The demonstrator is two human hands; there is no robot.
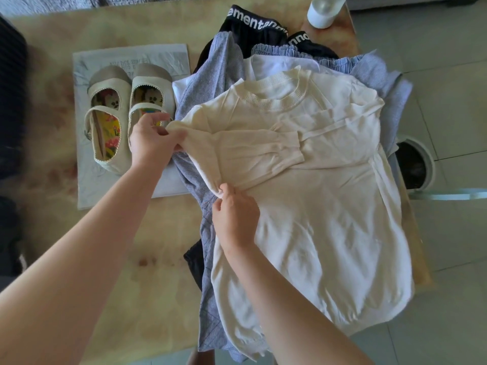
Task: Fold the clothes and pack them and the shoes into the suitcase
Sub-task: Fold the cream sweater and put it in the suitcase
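A cream knit top lies flat, front up, on top of a pile of clothes on the right half of the table. Its left sleeve is folded across the chest. My left hand pinches the shoulder fold of that sleeve. My right hand pinches the lower edge of the fold near the armpit. Under the top lie a blue striped garment, a white one and black shorts with a lettered waistband. A pair of beige shoes stands on a white bag to the left. No suitcase is clearly in view.
The wooden table has bare surface at the front left. A white bottle stands at the far right corner. A round white bin sits on the tiled floor to the right. A dark object is at the left edge.
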